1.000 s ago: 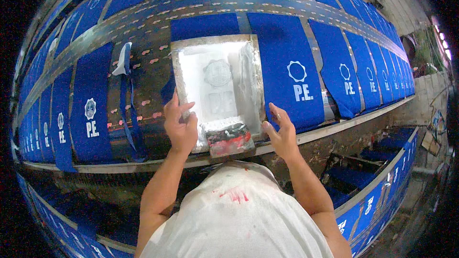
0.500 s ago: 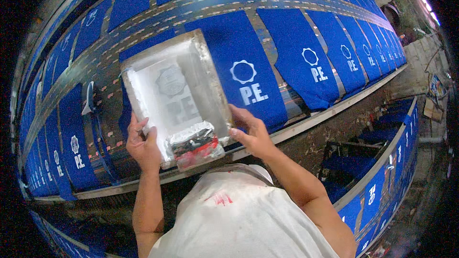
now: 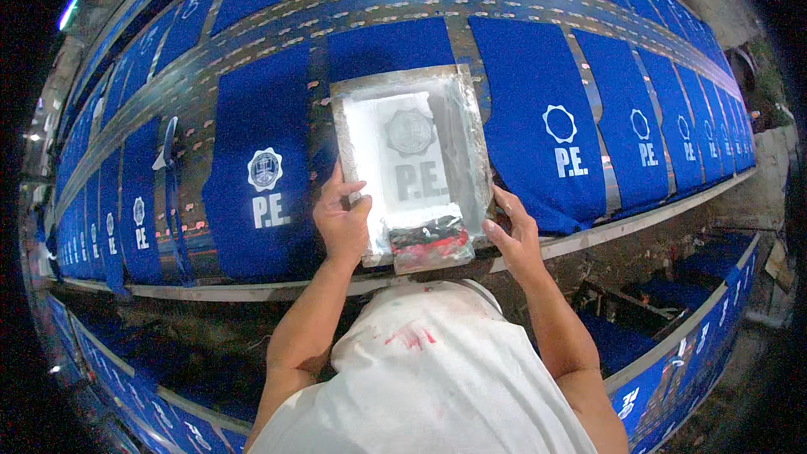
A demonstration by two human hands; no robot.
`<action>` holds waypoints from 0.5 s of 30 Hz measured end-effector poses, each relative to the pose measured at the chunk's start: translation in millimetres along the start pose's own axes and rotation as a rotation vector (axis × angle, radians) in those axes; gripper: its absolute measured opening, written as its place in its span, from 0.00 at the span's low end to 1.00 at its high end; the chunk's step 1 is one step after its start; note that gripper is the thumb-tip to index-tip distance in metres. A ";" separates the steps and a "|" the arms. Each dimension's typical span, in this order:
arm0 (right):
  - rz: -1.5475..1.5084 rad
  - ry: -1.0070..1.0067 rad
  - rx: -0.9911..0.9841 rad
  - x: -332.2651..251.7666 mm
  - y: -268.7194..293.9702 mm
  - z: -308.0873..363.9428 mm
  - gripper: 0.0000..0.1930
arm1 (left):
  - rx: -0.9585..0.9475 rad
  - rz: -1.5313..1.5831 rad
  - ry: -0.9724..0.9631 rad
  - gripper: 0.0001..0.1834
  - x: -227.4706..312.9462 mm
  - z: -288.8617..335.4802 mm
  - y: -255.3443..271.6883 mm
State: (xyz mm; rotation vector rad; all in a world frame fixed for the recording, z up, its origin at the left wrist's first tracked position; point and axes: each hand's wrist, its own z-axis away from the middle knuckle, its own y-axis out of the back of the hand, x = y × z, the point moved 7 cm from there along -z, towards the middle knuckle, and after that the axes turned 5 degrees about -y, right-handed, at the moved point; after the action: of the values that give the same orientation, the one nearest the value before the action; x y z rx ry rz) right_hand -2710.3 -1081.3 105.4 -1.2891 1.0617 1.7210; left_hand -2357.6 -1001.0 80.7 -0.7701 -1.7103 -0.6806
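A screen-printing frame (image 3: 476,118) with white ink spread inside sits over a blue fabric panel (image 3: 395,46) in front of me. Through its mesh a round badge and lettering show faintly. Silver and red tape wraps a block (image 3: 430,244) at its near end. My left hand (image 3: 343,217) grips the left side, thumb on top. At the right side, my right hand (image 3: 514,231) holds the edge between thumb and fingers. Just left lies a blue panel (image 3: 252,118) with a full white badge print. I cannot tell whether the frame rests flat on the cloth.
Rows of blue panels (image 3: 538,76) cover the long table, those on the right bearing only a ring outline and letters. A narrow tool or strip (image 3: 168,147) stands at the left. The table's pale edge (image 3: 622,223) runs before me; another table (image 3: 706,319) is lower right.
Both hands have carried the frame rightward from the neighbouring panel, and it is now straighter. That panel, hidden before, now shows a detailed white badge. My view has shifted too.
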 end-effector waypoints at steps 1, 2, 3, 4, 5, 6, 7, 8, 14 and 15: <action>0.011 0.004 -0.005 2.7 1.4 -1.1 0.39 | 0.012 0.019 0.042 0.13 -4.1 -0.1 -2.4; 0.027 -0.002 -0.001 5.7 3.3 -2.4 0.39 | 0.008 0.039 0.041 0.12 -4.7 -0.4 -4.4; 0.027 0.019 -0.012 7.0 4.3 -3.2 0.39 | 0.003 0.056 0.056 0.12 -6.3 -0.5 -5.9; 0.034 0.028 -0.015 8.8 5.8 -3.9 0.39 | -0.001 0.074 0.087 0.11 -8.7 0.0 -6.8; 0.042 0.036 -0.018 10.7 7.1 -4.6 0.40 | -0.005 0.063 0.077 0.11 -8.2 0.0 -7.6; 0.054 0.019 -0.023 14.0 8.1 -5.1 0.40 | -0.009 0.053 0.083 0.11 -8.4 0.5 -8.1; 0.066 0.002 -0.028 16.9 9.0 -5.9 0.40 | -0.011 0.044 0.089 0.10 -8.4 1.0 -8.2; 0.082 -0.002 -0.037 18.7 8.9 -6.1 0.41 | -0.010 0.034 0.104 0.10 -8.6 1.9 -8.0; 0.047 -0.007 -0.025 22.5 8.0 -5.4 0.41 | -0.005 0.086 0.151 0.11 -4.9 1.0 -9.9; 0.035 -0.017 -0.023 23.3 8.1 -5.6 0.41 | -0.005 0.095 0.152 0.11 -3.8 1.4 -10.2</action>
State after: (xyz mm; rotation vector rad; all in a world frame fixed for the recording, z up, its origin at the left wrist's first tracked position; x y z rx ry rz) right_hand -2721.0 -1087.9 83.4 -1.2743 1.0631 1.7717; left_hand -2365.6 -1006.9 76.1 -0.7780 -1.5250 -0.6614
